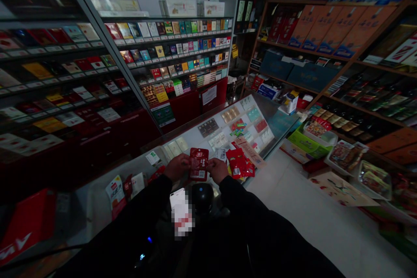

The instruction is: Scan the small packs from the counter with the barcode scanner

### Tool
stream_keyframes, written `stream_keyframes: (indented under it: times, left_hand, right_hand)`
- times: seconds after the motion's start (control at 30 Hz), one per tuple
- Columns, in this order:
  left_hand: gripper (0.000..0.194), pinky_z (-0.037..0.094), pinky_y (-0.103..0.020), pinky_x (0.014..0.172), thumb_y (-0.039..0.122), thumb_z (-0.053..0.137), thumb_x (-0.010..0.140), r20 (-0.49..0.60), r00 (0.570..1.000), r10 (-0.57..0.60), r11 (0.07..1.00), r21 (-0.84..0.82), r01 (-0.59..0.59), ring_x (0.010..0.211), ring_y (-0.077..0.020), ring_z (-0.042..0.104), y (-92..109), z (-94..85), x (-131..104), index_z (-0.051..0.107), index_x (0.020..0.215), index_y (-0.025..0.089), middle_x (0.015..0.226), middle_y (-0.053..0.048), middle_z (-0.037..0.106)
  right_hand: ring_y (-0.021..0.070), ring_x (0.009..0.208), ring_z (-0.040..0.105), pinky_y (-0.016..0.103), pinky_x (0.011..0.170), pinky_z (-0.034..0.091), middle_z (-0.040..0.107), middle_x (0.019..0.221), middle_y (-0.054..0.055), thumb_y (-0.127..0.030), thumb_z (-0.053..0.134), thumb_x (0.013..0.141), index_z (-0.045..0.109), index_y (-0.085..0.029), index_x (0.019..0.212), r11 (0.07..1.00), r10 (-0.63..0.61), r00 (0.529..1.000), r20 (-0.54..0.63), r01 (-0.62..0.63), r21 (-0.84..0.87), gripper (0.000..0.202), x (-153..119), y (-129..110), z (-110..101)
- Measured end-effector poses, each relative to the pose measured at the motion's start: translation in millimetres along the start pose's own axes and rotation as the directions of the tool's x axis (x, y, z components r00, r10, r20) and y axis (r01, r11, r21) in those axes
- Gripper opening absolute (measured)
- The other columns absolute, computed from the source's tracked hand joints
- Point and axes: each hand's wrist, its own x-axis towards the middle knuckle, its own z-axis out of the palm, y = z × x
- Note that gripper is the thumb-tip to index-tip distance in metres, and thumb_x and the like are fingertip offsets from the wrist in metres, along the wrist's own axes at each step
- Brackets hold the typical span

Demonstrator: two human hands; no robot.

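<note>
Between my two hands a red snack packet [199, 164] is held up flat, its printed face and white barcode label turned toward me. My left hand [176, 167] pinches its left edge. The right edge is pinched by my right hand [218, 170]. Just below the packet sits a round black device [202, 197], with a lit phone screen [181, 210] to its left, partly blurred out. Beyond my right hand, several red snack packets [239, 163] lie in a pile on the glass counter. Left of my left arm, a white and red packet [116, 193] rests in a pale tray.
The glass counter [276, 124] runs away to the right, with cigarette packs showing under it. Cigarette shelves [176, 56] stand ahead. Boxes and bottles fill wooden shelves at right. Food tubs [321, 134] stand on the floor side, past a pale tiled floor [293, 200].
</note>
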Motion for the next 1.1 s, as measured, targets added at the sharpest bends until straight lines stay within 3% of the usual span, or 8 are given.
stream_keyframes:
  times: [0.13, 0.27, 0.33, 0.53, 0.63, 0.83, 0.97, 1.1]
  left_hand:
    - [0.025, 0.054, -0.032, 0.073, 0.027, 0.065, 0.067, 0.003, 1.000, 0.024, 0.999, 0.030, -0.024, 0.081, -0.0226, 0.072, -1, -2.1, 2, 0.061, 0.091, 0.021, 0.083, -0.002, 0.075]
    - [0.016, 0.053, -0.030, 0.071, 0.025, 0.062, 0.069, -0.037, 0.998, 0.059, 0.986, 0.155, -0.052, 0.080, -0.0215, 0.071, 4, -3.5, 1, 0.062, 0.084, 0.021, 0.082, -0.003, 0.074]
    - [0.018, 0.053, -0.030, 0.071, 0.026, 0.063, 0.068, -0.046, 0.998, 0.042, 0.990, 0.136, -0.036, 0.079, -0.0214, 0.071, 5, -2.7, 0, 0.062, 0.085, 0.021, 0.080, -0.003, 0.074]
    - [0.034, 0.055, -0.033, 0.076, 0.027, 0.071, 0.066, 0.160, 0.987, 0.008, 1.000, 0.018, -0.011, 0.086, -0.0235, 0.072, 1, 1.8, -3, 0.064, 0.098, 0.019, 0.091, -0.004, 0.076]
    - [0.029, 0.053, -0.031, 0.074, 0.023, 0.068, 0.068, 0.182, 0.983, 0.026, 0.989, 0.138, -0.051, 0.086, -0.0225, 0.071, 1, 3.0, -3, 0.066, 0.096, 0.019, 0.092, -0.004, 0.076]
    - [0.006, 0.048, -0.030, 0.078, 0.017, 0.063, 0.069, 0.110, 0.982, 0.151, 0.884, 0.430, -0.184, 0.083, -0.0212, 0.067, 6, -0.6, -3, 0.065, 0.074, 0.019, 0.080, -0.004, 0.073]
    - [0.019, 0.051, -0.031, 0.074, 0.027, 0.067, 0.070, 0.117, 0.991, 0.066, 0.972, 0.218, -0.091, 0.081, -0.0222, 0.070, 8, -3.1, -4, 0.067, 0.087, 0.021, 0.083, -0.003, 0.075]
    - [0.024, 0.054, -0.033, 0.073, 0.032, 0.068, 0.069, 0.094, 0.996, 0.000, 0.999, 0.050, -0.004, 0.080, -0.0229, 0.072, 14, -7.2, -5, 0.065, 0.091, 0.021, 0.084, -0.003, 0.076]
  right_hand:
    - [0.0109, 0.050, 0.056, 0.021, 0.048, 0.044, 0.065, 0.065, -0.002, -0.015, 0.061, 0.070, 0.067, -0.018, 0.080, 1.000, -0.026, 1.000, 0.017, 0.026, 0.013, 0.012, 6, 4, -1]
    - [0.0135, 0.064, 0.062, 0.022, 0.056, 0.047, 0.070, 0.073, 0.001, -0.021, 0.062, 0.071, 0.069, -0.018, 0.078, 0.994, -0.103, 0.992, -0.066, 0.100, -0.045, 0.010, 14, 10, -1]
    - [0.0138, 0.062, 0.061, 0.022, 0.056, 0.046, 0.069, 0.071, 0.001, -0.022, 0.062, 0.070, 0.069, -0.018, 0.076, 0.996, -0.089, 0.993, -0.072, 0.087, -0.030, 0.010, 15, 12, 0]
    - [0.0108, 0.044, 0.050, 0.022, 0.045, 0.040, 0.062, 0.057, -0.003, -0.026, 0.063, 0.068, 0.066, -0.019, 0.074, 0.992, 0.006, 0.999, -0.045, -0.001, 0.123, 0.010, 11, 6, 0]
    - [0.0109, 0.044, 0.051, 0.022, 0.044, 0.039, 0.061, 0.055, -0.004, -0.027, 0.064, 0.067, 0.065, -0.019, 0.073, 0.990, 0.035, 0.998, -0.059, -0.026, 0.136, 0.011, 11, 5, -1]
    - [0.0113, 0.047, 0.054, 0.022, 0.045, 0.041, 0.066, 0.065, -0.002, -0.037, 0.067, 0.065, 0.067, -0.017, 0.083, 0.976, 0.052, 0.993, -0.104, -0.028, 0.218, 0.027, 16, 6, -8]
    - [0.0088, 0.042, 0.048, 0.021, 0.043, 0.037, 0.058, 0.055, -0.006, -0.038, 0.070, 0.064, 0.063, -0.017, 0.077, 0.969, 0.044, 0.993, -0.107, -0.017, 0.246, 0.026, 16, 2, -14]
    - [0.0088, 0.042, 0.047, 0.021, 0.041, 0.034, 0.055, 0.052, -0.007, -0.040, 0.070, 0.063, 0.061, -0.018, 0.076, 0.956, 0.023, 0.997, -0.074, 0.000, 0.293, 0.027, 15, -6, -16]
